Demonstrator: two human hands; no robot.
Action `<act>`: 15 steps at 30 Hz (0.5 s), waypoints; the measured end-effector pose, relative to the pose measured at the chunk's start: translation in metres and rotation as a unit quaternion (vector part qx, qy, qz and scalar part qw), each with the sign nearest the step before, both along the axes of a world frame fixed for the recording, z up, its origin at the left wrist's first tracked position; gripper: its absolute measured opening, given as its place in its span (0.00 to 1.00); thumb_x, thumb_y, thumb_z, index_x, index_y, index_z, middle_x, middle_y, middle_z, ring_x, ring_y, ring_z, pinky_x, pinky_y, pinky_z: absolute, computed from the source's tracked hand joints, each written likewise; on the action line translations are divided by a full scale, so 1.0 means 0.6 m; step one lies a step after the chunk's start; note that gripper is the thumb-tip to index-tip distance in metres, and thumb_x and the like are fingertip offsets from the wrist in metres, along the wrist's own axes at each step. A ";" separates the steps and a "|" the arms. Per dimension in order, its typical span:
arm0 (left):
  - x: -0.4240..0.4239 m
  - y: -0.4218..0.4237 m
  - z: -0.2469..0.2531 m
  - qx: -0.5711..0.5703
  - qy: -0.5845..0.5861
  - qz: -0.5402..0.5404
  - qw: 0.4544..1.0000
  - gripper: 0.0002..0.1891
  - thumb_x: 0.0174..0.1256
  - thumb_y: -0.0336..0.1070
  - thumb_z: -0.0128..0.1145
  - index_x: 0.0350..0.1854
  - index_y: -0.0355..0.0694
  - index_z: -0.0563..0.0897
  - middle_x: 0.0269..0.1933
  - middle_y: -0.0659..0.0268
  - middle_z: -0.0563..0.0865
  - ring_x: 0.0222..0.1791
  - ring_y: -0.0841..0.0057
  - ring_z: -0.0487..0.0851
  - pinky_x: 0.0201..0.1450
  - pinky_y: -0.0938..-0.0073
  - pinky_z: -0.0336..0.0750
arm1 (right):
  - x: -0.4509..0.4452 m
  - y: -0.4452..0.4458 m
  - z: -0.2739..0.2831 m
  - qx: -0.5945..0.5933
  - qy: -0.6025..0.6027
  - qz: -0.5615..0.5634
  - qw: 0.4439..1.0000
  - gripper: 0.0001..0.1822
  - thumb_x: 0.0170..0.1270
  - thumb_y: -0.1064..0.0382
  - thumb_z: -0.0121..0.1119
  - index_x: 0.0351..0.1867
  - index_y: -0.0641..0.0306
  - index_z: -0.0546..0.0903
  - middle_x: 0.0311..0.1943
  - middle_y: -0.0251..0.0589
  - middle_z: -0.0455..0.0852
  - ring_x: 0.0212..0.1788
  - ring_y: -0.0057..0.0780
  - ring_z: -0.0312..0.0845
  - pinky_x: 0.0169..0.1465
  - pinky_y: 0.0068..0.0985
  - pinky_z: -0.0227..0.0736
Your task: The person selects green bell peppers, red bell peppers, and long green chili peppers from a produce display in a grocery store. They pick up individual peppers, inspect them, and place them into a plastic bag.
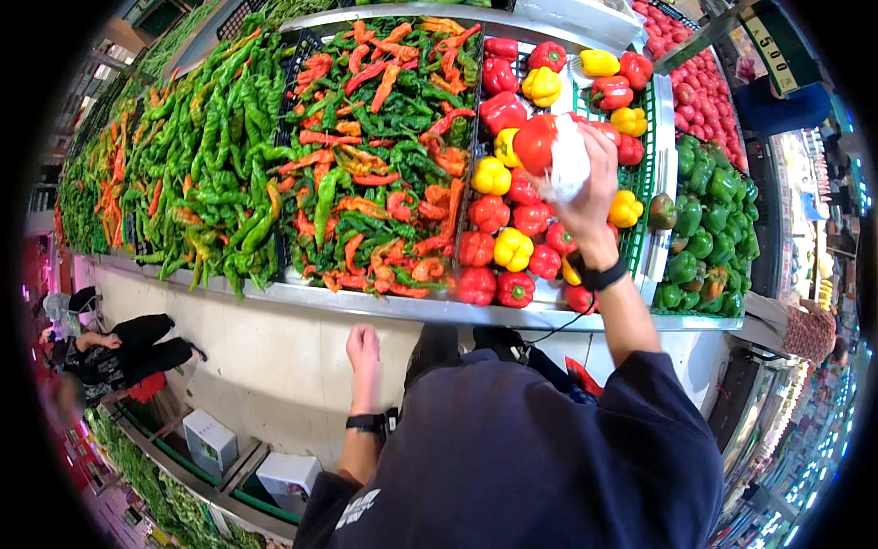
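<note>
My right hand (595, 189) is shut on a red bell pepper (535, 145), raised above the display. Crumpled white wrapping (571, 158), perhaps a foam net, covers the pepper's side nearest my palm. Beneath lie red bell peppers (490, 213) and yellow ones (513, 249), set out in loose rows. A green plastic crate (638, 171) shows at their right. My left hand (363, 345), slightly blurred, hangs in front of the stall's metal edge with its fingers curled in; nothing shows in it.
Left of the bell peppers spread mixed red and green chili peppers (370, 178) and long green peppers (219, 158). Green bell peppers (706, 226) and tomatoes (699, 103) fill the right side. A seated person (103, 357) is at left. White foam boxes (209, 439) stand behind.
</note>
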State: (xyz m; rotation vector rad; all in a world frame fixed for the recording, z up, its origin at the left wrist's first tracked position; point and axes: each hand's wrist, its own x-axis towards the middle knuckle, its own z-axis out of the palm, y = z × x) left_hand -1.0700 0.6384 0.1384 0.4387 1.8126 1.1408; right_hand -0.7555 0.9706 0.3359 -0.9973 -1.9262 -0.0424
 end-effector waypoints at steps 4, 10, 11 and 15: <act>0.074 0.152 0.192 0.185 0.093 -0.147 0.967 0.09 0.67 0.31 0.59 0.46 0.36 0.76 0.38 0.68 0.81 0.38 0.82 0.78 0.45 0.79 0.74 | -0.023 -0.135 0.068 0.053 0.034 0.013 0.998 0.37 0.47 0.57 0.79 0.58 0.67 0.73 0.52 0.57 0.78 0.52 0.51 0.77 0.54 0.41 0.76; 0.198 0.235 0.399 0.340 -0.187 -0.253 0.886 0.46 0.65 0.54 0.64 0.74 0.35 0.52 0.71 0.53 0.64 0.69 0.64 0.67 0.70 0.60 0.64 | -0.053 -0.235 0.063 0.006 0.097 0.041 0.994 0.35 0.46 0.58 0.78 0.55 0.66 0.75 0.53 0.56 0.79 0.50 0.49 0.78 0.50 0.39 0.76; 0.216 0.238 0.398 0.334 -0.155 -0.245 0.897 0.44 0.65 0.53 0.64 0.73 0.35 0.53 0.70 0.53 0.64 0.69 0.65 0.68 0.70 0.62 0.64 | -0.051 -0.241 0.053 0.011 0.089 0.033 0.995 0.35 0.46 0.58 0.78 0.55 0.66 0.75 0.52 0.56 0.79 0.50 0.49 0.78 0.50 0.38 0.76; 0.253 0.234 0.395 0.329 -0.152 -0.181 0.914 0.37 0.69 0.46 0.62 0.71 0.35 0.56 0.67 0.55 0.67 0.67 0.71 0.69 0.70 0.67 0.65 | -0.045 -0.260 0.067 -0.024 0.113 0.051 0.992 0.32 0.48 0.58 0.78 0.53 0.67 0.76 0.52 0.55 0.79 0.49 0.49 0.78 0.50 0.37 0.76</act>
